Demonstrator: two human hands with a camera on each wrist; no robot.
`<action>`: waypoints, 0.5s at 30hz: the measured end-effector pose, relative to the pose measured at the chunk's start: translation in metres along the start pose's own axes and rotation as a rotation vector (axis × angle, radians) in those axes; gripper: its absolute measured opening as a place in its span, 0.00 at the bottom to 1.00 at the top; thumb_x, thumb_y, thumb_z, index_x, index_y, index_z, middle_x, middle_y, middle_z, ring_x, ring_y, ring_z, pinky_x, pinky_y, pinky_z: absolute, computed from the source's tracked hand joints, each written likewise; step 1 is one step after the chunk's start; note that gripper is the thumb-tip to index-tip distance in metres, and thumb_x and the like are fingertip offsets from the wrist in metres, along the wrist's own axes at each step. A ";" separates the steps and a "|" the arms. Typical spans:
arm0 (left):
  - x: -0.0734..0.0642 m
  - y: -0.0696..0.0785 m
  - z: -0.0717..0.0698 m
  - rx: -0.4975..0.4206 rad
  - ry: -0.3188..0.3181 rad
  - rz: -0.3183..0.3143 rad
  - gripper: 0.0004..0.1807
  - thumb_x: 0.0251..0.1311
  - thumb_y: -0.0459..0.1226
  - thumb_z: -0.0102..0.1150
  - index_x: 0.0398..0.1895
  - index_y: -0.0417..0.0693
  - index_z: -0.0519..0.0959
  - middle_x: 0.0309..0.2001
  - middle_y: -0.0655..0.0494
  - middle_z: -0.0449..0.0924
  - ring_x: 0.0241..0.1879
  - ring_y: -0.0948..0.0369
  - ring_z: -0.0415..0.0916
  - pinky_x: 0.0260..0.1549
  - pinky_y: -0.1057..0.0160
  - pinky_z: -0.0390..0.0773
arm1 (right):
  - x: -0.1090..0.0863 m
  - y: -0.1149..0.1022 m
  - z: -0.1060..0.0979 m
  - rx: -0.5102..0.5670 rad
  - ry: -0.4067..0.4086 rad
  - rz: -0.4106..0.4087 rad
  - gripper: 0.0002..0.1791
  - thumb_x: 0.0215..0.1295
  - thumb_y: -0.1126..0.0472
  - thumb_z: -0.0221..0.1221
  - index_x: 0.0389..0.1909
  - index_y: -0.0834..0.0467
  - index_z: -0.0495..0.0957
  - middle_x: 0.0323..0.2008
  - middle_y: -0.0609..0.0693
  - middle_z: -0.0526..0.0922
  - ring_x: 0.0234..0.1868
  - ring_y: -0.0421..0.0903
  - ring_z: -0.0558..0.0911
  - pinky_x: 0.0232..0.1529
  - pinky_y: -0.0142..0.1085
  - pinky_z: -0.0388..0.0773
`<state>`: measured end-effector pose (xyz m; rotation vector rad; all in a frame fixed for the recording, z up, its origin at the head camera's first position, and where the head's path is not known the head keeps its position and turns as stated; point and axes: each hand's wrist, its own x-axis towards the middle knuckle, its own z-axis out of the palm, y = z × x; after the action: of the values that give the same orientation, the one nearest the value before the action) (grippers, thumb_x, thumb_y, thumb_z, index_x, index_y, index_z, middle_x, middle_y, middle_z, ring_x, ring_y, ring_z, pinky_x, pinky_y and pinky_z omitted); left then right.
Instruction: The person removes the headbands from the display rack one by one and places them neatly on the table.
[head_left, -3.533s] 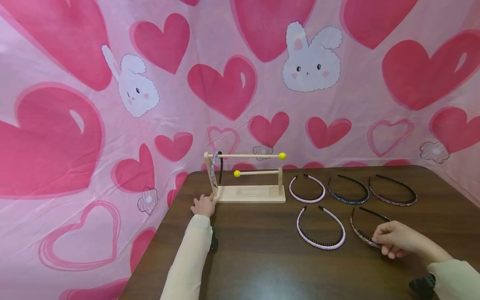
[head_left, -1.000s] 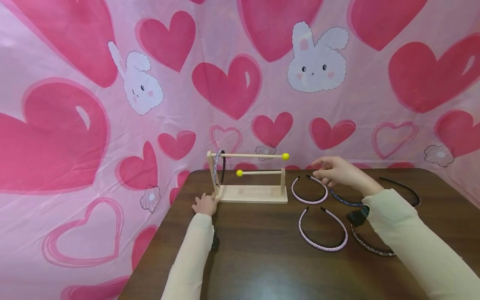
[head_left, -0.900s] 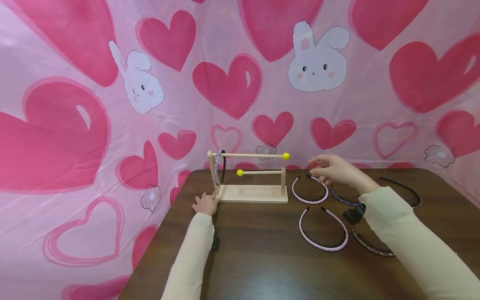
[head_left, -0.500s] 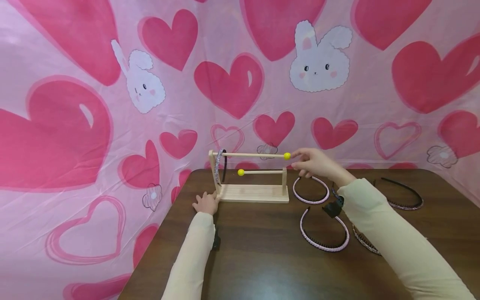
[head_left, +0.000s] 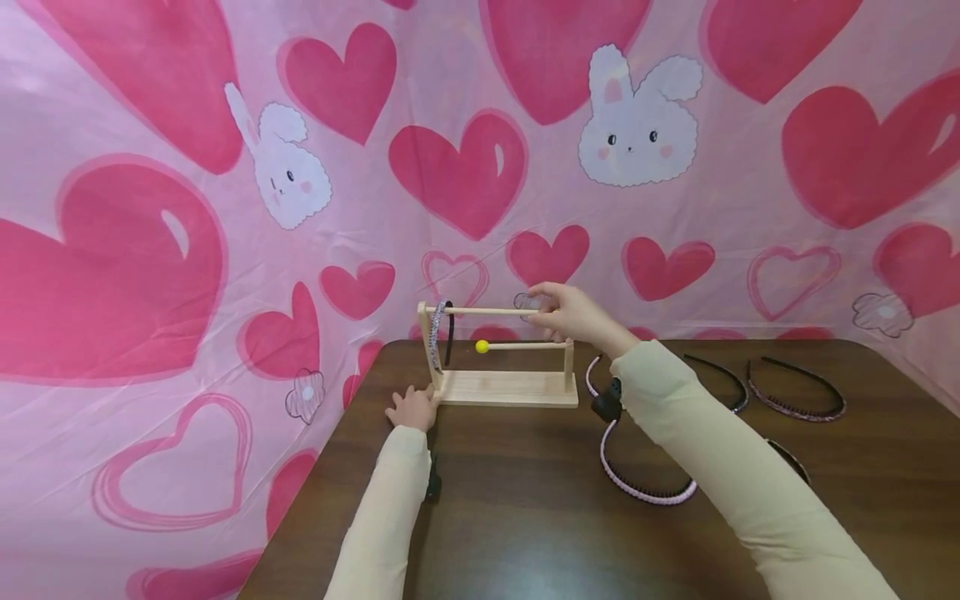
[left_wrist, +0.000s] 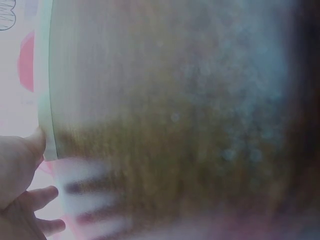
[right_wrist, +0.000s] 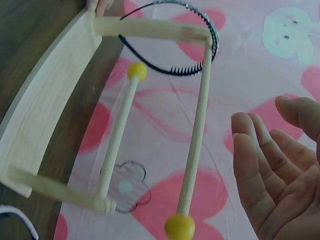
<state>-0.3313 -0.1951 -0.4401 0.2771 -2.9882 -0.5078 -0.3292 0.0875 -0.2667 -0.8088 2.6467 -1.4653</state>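
Note:
A small wooden stand (head_left: pixel 502 388) carries an upper rod (head_left: pixel 483 311) and a shorter lower rod (head_left: pixel 525 346), each tipped with a yellow ball. A silvery glitter headband (head_left: pixel 435 337) hangs at the upper rod's left end. My left hand (head_left: pixel 413 408) touches the left end of the stand's base with spread fingers. Beside the free end of the upper rod is my right hand (head_left: pixel 576 318), hiding that rod's ball in the head view. The right wrist view shows this hand (right_wrist: pixel 280 170) holding nothing, fingers loosely bent, with the upper yellow ball (right_wrist: pixel 180 227) apart from it.
Several headbands lie on the brown table (head_left: pixel 517 508) at the right: a pink one (head_left: pixel 645 497) in front, another pink one (head_left: pixel 591 383) behind, and a reddish patterned one (head_left: pixel 802 412). My right sleeve (head_left: pixel 720 450) covers parts of some. A pink heart-print cloth (head_left: pixel 360 200) hangs behind.
My right hand has left the patterned headband at the front right, which stays on the table, and moved left and up to the upper rod's end. The left hand stays put.

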 end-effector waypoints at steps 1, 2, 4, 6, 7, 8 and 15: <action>0.000 0.000 0.000 -0.003 0.000 -0.001 0.24 0.66 0.48 0.47 0.62 0.51 0.70 0.60 0.39 0.64 0.60 0.35 0.51 0.48 0.34 0.56 | 0.003 -0.003 0.003 0.000 0.004 -0.002 0.25 0.59 0.66 0.61 0.58 0.61 0.68 0.28 0.60 0.78 0.22 0.55 0.79 0.25 0.45 0.78; 0.001 0.000 0.000 -0.003 -0.001 -0.001 0.24 0.66 0.48 0.47 0.62 0.51 0.70 0.60 0.40 0.64 0.61 0.35 0.51 0.49 0.34 0.56 | 0.005 -0.006 0.006 0.007 0.007 -0.005 0.26 0.59 0.66 0.61 0.59 0.60 0.68 0.28 0.60 0.78 0.22 0.55 0.79 0.26 0.47 0.78; 0.001 0.000 0.000 -0.005 0.001 -0.002 0.24 0.66 0.48 0.46 0.62 0.52 0.70 0.61 0.40 0.64 0.61 0.35 0.51 0.49 0.34 0.56 | 0.010 -0.011 0.012 0.023 0.010 -0.008 0.27 0.59 0.67 0.60 0.60 0.60 0.67 0.29 0.58 0.77 0.23 0.55 0.80 0.28 0.47 0.78; 0.001 0.000 -0.001 -0.002 0.001 -0.004 0.24 0.66 0.48 0.46 0.62 0.52 0.70 0.61 0.40 0.63 0.61 0.35 0.51 0.49 0.34 0.56 | 0.015 -0.017 0.019 0.032 0.010 0.001 0.29 0.59 0.66 0.61 0.61 0.58 0.65 0.30 0.58 0.77 0.24 0.55 0.80 0.30 0.47 0.79; 0.001 0.000 -0.001 -0.005 -0.002 -0.008 0.24 0.66 0.48 0.46 0.62 0.52 0.70 0.61 0.40 0.63 0.61 0.35 0.50 0.49 0.34 0.56 | 0.017 -0.019 0.023 0.036 0.009 0.007 0.29 0.59 0.66 0.61 0.62 0.58 0.65 0.31 0.58 0.77 0.25 0.55 0.81 0.30 0.46 0.79; 0.001 0.000 -0.002 -0.008 -0.003 -0.011 0.24 0.66 0.48 0.46 0.62 0.52 0.70 0.61 0.40 0.63 0.61 0.35 0.50 0.49 0.34 0.56 | 0.020 -0.021 0.026 0.032 0.007 0.010 0.29 0.59 0.65 0.61 0.62 0.57 0.65 0.32 0.58 0.77 0.25 0.55 0.81 0.30 0.46 0.79; 0.000 0.000 0.002 -0.009 0.007 -0.015 0.24 0.66 0.49 0.46 0.62 0.52 0.70 0.61 0.40 0.63 0.61 0.36 0.51 0.49 0.34 0.56 | 0.033 -0.026 0.051 0.021 -0.017 0.016 0.28 0.61 0.64 0.59 0.62 0.56 0.65 0.36 0.58 0.79 0.27 0.55 0.82 0.26 0.40 0.79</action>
<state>-0.3315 -0.1949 -0.4419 0.3001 -2.9783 -0.5198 -0.3338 0.0213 -0.2673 -0.7930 2.6146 -1.4741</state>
